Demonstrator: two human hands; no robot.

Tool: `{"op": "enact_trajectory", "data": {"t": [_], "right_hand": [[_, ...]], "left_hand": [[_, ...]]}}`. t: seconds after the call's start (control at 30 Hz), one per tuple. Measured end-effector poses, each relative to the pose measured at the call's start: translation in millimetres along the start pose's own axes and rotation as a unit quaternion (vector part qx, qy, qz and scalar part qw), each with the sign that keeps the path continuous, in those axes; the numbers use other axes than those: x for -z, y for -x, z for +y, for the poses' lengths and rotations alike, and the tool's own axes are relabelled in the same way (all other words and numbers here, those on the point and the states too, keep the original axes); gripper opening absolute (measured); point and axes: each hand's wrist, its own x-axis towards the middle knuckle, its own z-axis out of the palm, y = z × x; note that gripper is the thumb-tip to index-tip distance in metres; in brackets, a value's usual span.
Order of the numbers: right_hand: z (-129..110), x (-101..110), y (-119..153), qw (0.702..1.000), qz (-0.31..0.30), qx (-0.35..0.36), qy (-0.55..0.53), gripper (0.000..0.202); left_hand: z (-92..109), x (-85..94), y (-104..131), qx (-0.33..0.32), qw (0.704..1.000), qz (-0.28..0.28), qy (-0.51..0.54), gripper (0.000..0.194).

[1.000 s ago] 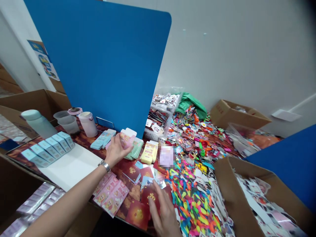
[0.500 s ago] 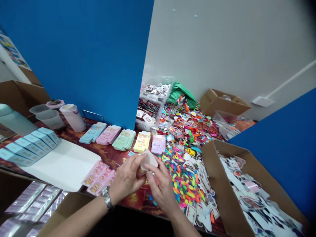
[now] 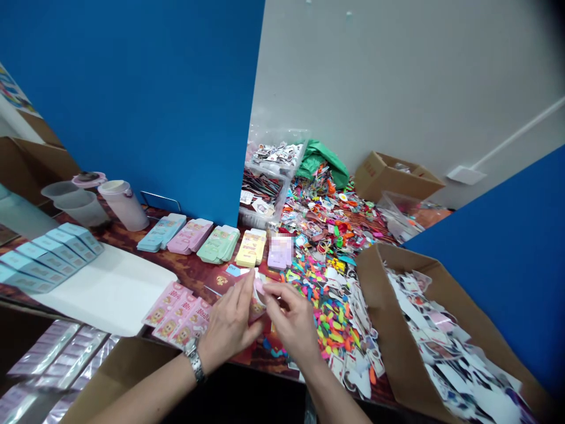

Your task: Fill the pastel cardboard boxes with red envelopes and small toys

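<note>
A small printed box (image 3: 256, 307) is between my hands above the front of the table. My left hand (image 3: 229, 315) holds its left side, the fingers stretched along it and a watch on the wrist. At the box's upper opening, my right hand (image 3: 289, 318) pinches a small pink piece (image 3: 259, 286). Pink printed boxes (image 3: 179, 315) lie side by side to the left. Behind my hands stand stacks of flat cartons: blue (image 3: 162, 232), pink (image 3: 189, 235), green (image 3: 219, 244), yellow (image 3: 251, 247) and purple (image 3: 280, 252).
Light blue boxes (image 3: 50, 257) stand on a white sheet (image 3: 112, 291) at the left, near cups and a bottle (image 3: 123, 206). Colourful small pieces (image 3: 331, 318) cover the table's right part. A cardboard box (image 3: 382, 330) of cut-outs is at the far right.
The box in my hands has turned, its open top now mostly covered by my fingers. A pink piece now shows at my right fingertips. The camera view has shifted slightly.
</note>
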Motion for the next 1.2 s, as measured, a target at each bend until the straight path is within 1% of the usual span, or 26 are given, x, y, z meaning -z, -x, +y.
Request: {"op": "enact_trajectory", "data": {"t": [0.1, 0.2, 0.27, 0.33, 0.4, 0.47, 0.5, 0.53, 0.57, 0.6, 0.63, 0.67, 0.7, 0.77, 0.8, 0.83, 0.9, 0.97, 1.0, 1.03, 1.07, 1.1, 1.17, 1.2], "right_hand": [[-1, -4, 8, 0.994, 0.025, 0.066, 0.087, 0.023], [6, -13, 20, 0.985, 0.063, 0.094, 0.131, 0.033], [12, -21, 29, 0.980, 0.074, 0.112, 0.146, 0.041], [17, -26, 36, 0.978, 0.069, 0.123, 0.151, 0.046], [21, -27, 38, 0.983, 0.046, 0.115, 0.137, 0.047], [25, -22, 34, 0.992, 0.023, 0.074, 0.095, 0.043], [29, -18, 29, 0.997, 0.027, 0.036, 0.062, 0.039], [32, -14, 24, 0.999, 0.047, -0.008, 0.019, 0.037], [35, -9, 18, 0.995, 0.080, -0.054, -0.035, 0.035], [38, -6, 13, 0.984, 0.117, -0.097, -0.096, 0.036], [39, -4, 9, 0.967, 0.148, -0.134, -0.161, 0.038], [39, -4, 6, 0.947, 0.163, -0.162, -0.225, 0.040], [38, -6, 6, 0.929, 0.159, -0.181, -0.280, 0.042], [35, -14, 9, 0.908, 0.107, -0.205, -0.348, 0.041], [34, -18, 12, 0.907, 0.073, -0.208, -0.358, 0.039], [34, -20, 16, 0.913, 0.044, -0.204, -0.351, 0.037], [42, -21, 23, 0.944, 0.003, -0.177, -0.277, 0.037], [56, -15, 27, 0.984, -0.030, -0.131, -0.122, 0.038], [65, -11, 29, 0.993, -0.050, -0.102, -0.027, 0.038], [73, -7, 30, 0.992, -0.076, -0.073, 0.067, 0.041], [81, -5, 30, 0.981, -0.106, -0.048, 0.153, 0.045], [88, -4, 30, 0.964, -0.136, -0.029, 0.225, 0.050], [97, -5, 29, 0.926, -0.185, -0.014, 0.329, 0.059], [99, -8, 28, 0.911, -0.199, -0.016, 0.362, 0.060]], "left_hand": [[5, 0.8, -1, 0.005, 1.000, 0.005, -0.023, 0.093], [8, 1.7, -2, 0.010, 0.999, 0.003, -0.049, 0.092], [9, 0.2, -1, 0.007, 0.998, -0.003, -0.060, 0.093], [9, -2.5, 0, 0.001, 0.998, -0.010, -0.067, 0.092], [9, -3.7, 0, -0.001, 0.997, -0.019, -0.069, 0.089], [9, -0.7, -2, -0.008, 0.997, -0.028, -0.068, 0.086], [8, 2.5, -3, -0.018, 0.997, -0.026, -0.066, 0.085], [6, 6.5, -6, -0.032, 0.998, -0.016, -0.060, 0.086], [5, 10.6, -8, -0.049, 0.998, -0.002, -0.046, 0.088], [3, 14.1, -10, -0.061, 0.998, 0.017, -0.020, 0.094], [2, 16.4, -11, -0.065, 0.997, 0.034, 0.020, 0.101], [0, 17.1, -12, -0.059, 0.995, 0.042, 0.072, 0.107], [-1, 15.9, -12, -0.046, 0.990, 0.040, 0.128, 0.111], [-2, 9.2, -10, -0.019, 0.974, 0.019, 0.225, 0.109], [-2, 5.0, -8, -0.006, 0.966, 0.005, 0.259, 0.103], [-3, 1.1, -6, 0.007, 0.958, -0.004, 0.287, 0.096], [-5, -3.3, -3, 0.042, 0.943, -0.008, 0.329, 0.084], [-11, -2.1, -2, 0.086, 0.934, -0.003, 0.348, 0.078], [-14, -0.1, -1, 0.104, 0.931, -0.002, 0.349, 0.078], [-17, 2.4, -1, 0.119, 0.931, -0.001, 0.345, 0.078], [-21, 4.7, -2, 0.131, 0.931, -0.004, 0.340, 0.079], [-23, 6.6, -2, 0.141, 0.931, -0.007, 0.337, 0.080], [-27, 8.7, -1, 0.153, 0.928, -0.015, 0.338, 0.083], [-29, 8.8, -1, 0.157, 0.927, -0.018, 0.339, 0.084]]}}
